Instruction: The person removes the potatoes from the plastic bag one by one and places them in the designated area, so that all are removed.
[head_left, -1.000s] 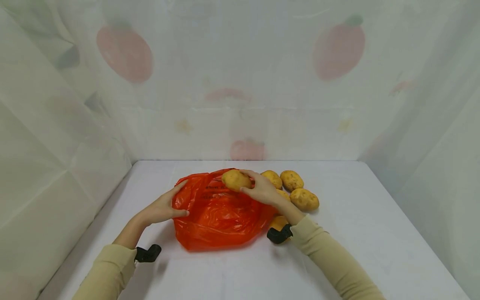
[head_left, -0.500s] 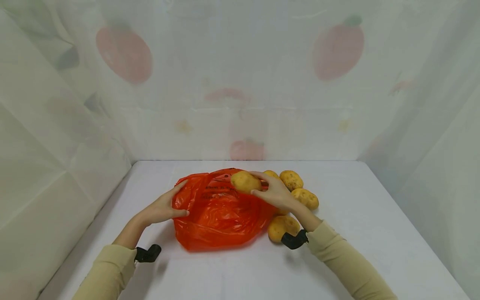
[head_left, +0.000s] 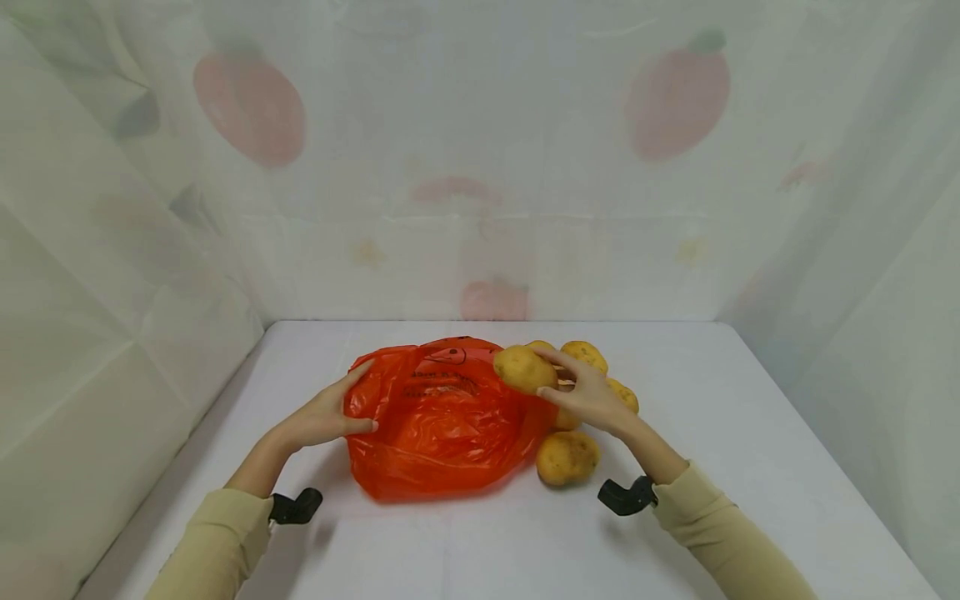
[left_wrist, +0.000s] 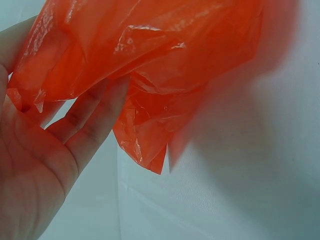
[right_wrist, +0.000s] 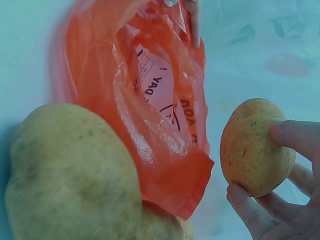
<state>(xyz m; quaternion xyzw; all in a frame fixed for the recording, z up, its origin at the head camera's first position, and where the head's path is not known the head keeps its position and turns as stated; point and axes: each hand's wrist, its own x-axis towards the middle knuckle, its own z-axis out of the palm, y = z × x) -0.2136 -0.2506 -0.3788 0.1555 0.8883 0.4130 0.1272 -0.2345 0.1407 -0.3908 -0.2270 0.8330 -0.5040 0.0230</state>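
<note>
A red plastic bag (head_left: 442,433) with dark print lies on the table, its mouth gaping toward the right wrist view. At its left side my left hand (head_left: 322,417) holds the plastic, fingers and thumb spread around the edge. In the left wrist view, the fingers (left_wrist: 95,115) go partly behind the film. My right hand (head_left: 592,400) grips a yellow potato (head_left: 523,370) at the bag's right edge. In the right wrist view, thumb and fingertips pinch that potato (right_wrist: 257,147), apart from the bag. Another potato (head_left: 567,458) sits just right of the bag.
Several more potatoes cluster behind my right hand, including one at the back (head_left: 585,357) and one partly covered (head_left: 624,396). The white table (head_left: 750,433) is bordered by pale hanging sheets (head_left: 480,250) at the back and sides.
My right hand has moved right with the potato, from above the bag's mouth to its right edge. More of the bag's print and the near potato are uncovered. The left hand stays put.
</note>
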